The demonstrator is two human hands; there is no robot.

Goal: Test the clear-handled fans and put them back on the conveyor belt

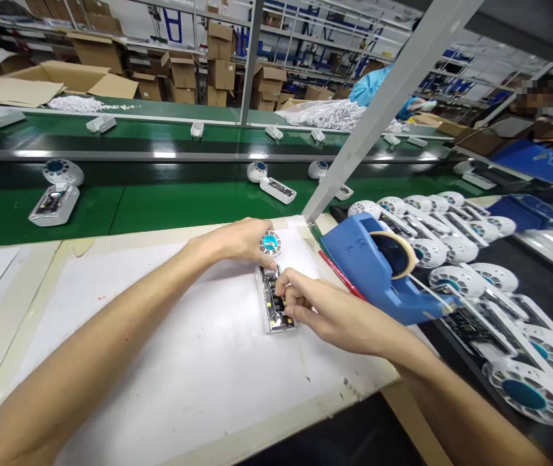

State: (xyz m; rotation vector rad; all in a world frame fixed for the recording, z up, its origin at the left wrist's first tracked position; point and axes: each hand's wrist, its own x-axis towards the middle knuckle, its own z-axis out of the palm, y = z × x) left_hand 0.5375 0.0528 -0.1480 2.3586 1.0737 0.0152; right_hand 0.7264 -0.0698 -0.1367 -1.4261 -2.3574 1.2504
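Note:
A white device with a round slotted head [270, 243], blue at its centre, lies on the white-covered bench [169, 382]. Its oblong body [274, 310] faces up with a dark circuit board and small yellow parts exposed. My left hand [250, 241] grips the device at the round head, thumb near the joint between head and body. Over the board's right side, my right hand [313, 304] is closed, its fingers curled and fingertips touching the body. Whatever may be between those fingertips is hidden.
Right of the hands stands a blue tape dispenser [354, 249] beside a red strip [342, 275]. Several similar devices [524, 391] fill a black tray farther right. Behind a metal post [378, 110], a green conveyor [169, 200] carries more devices. A person in blue [371, 84] is beyond.

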